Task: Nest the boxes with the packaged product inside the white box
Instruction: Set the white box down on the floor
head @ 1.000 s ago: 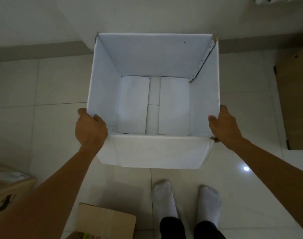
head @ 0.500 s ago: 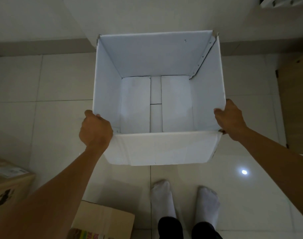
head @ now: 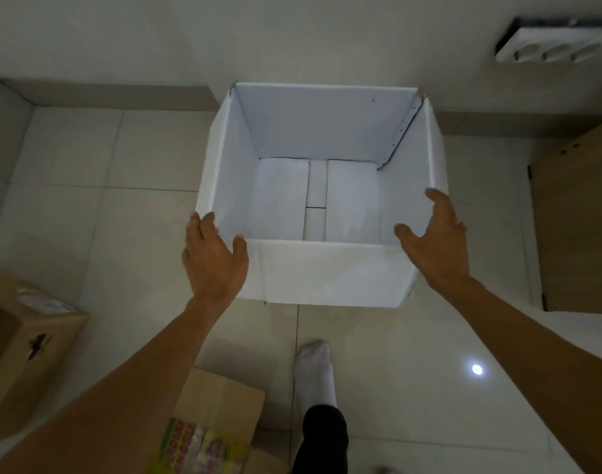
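Observation:
A large white box (head: pixel 327 268) stands open and empty on the tiled floor in front of me, its far side near the wall. My left hand (head: pixel 212 256) hovers at its near left corner with fingers spread, holding nothing. My right hand (head: pixel 436 242) is open over the near right corner, just off the rim. A small brown box (head: pixel 224 398) with a colourful packaged product (head: pixel 200 446) in it lies at the bottom, partly hidden by my left forearm. Another brown box (head: pixel 29 350) stands at the lower left.
My foot in a white sock (head: pixel 315 374) is just behind the white box. A wooden cabinet (head: pixel 580 227) stands at the right. A white power strip (head: pixel 549 46) lies at the top right by the wall.
Both hands have let go of the white box's sides and opened; the box now rests on the floor, slightly farther from me. One foot has moved out of sight.

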`<action>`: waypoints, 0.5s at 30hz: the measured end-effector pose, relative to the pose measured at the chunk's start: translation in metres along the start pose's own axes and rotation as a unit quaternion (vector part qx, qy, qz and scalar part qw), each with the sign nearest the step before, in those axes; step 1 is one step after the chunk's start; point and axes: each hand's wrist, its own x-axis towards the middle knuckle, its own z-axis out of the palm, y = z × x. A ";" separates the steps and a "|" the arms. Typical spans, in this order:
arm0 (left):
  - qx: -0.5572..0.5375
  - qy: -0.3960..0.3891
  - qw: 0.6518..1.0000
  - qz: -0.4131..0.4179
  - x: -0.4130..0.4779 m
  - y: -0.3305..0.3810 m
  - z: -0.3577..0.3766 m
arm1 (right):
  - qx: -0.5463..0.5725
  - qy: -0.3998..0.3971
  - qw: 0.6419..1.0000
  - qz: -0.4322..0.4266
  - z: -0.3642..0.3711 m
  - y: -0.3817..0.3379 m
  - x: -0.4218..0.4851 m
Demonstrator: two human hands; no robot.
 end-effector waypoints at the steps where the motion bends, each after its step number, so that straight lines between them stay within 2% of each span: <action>1: -0.018 -0.002 1.000 0.004 -0.013 -0.001 -0.006 | 0.014 -0.011 1.000 -0.007 -0.001 -0.004 -0.011; 10: -0.110 0.032 0.992 -0.060 -0.145 -0.027 -0.057 | 0.074 -0.080 0.994 -0.029 -0.033 -0.022 -0.139; 15: -0.146 0.023 0.986 -0.077 -0.209 -0.073 -0.080 | 0.081 -0.130 0.988 0.019 -0.024 -0.020 -0.212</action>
